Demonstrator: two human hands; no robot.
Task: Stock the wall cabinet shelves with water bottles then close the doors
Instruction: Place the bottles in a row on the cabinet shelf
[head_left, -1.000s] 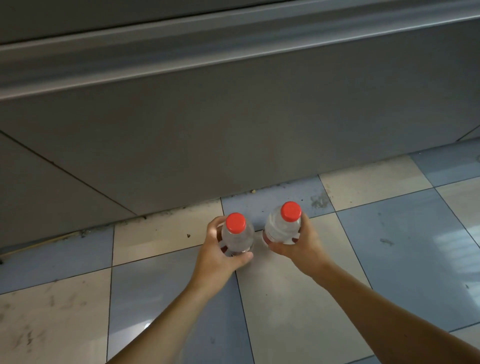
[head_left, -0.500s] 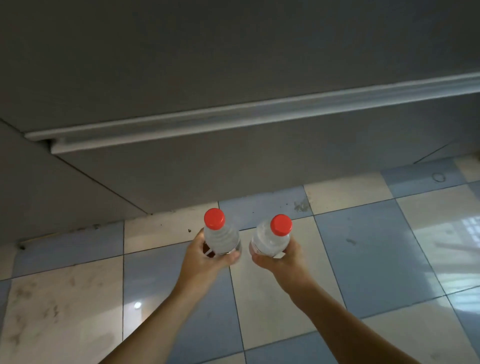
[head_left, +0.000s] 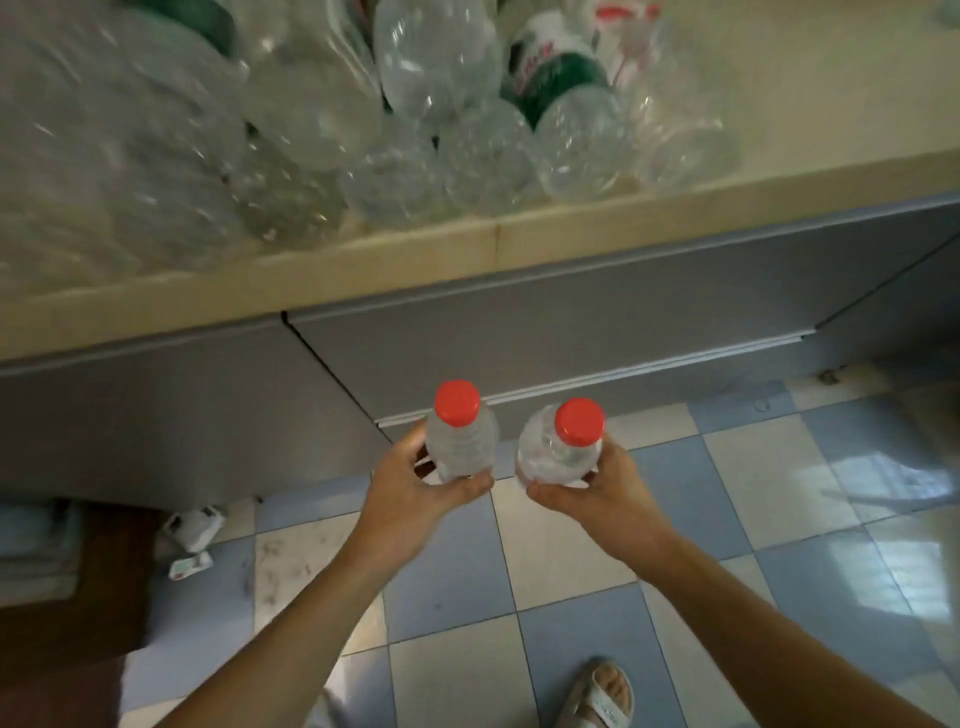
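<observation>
I hold two clear water bottles with red caps upright above the tiled floor, side by side. My left hand (head_left: 415, 486) grips the left bottle (head_left: 460, 439) around its lower body. My right hand (head_left: 597, 491) grips the right bottle (head_left: 561, 452), which tilts slightly left. Both sit in front of grey lower cabinet doors (head_left: 519, 343). The wall cabinet is out of view.
A beige countertop (head_left: 488, 254) above the grey doors carries several empty clear plastic bottles (head_left: 395, 130), some with green labels. Checkered blue and cream floor tiles (head_left: 566, 551) lie below. Small litter (head_left: 195, 527) and a brown mat (head_left: 72, 582) sit at left. My sandalled foot (head_left: 600, 693) is at the bottom.
The view has risen from the cabinet base to the countertop with its empty bottles. Both hands have lifted the two bottles higher, still gripped the same way.
</observation>
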